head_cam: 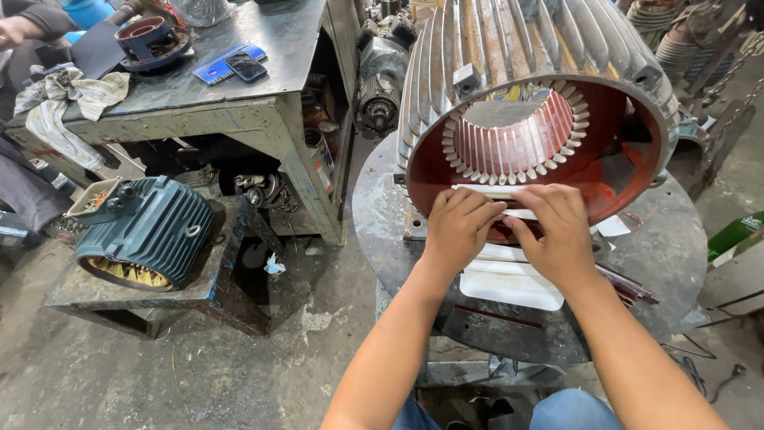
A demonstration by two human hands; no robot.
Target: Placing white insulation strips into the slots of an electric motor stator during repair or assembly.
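Two hands work at the mouth of a large ribbed motor housing (pixel 541 56) lying on its side on a round metal surface (pixel 676 247). Left hand (pixel 459 228) and right hand (pixel 557 232) each pinch a folded white paper strip (pixel 487 191) at the housing's lower rim. More white strips (pixel 509 283) lie stacked near the surface's front edge. Inside the housing sits a slotted stator core (pixel 517 143).

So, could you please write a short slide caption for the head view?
Both hands, left and right, hold a white strip at the open mouth of a large ribbed motor housing.
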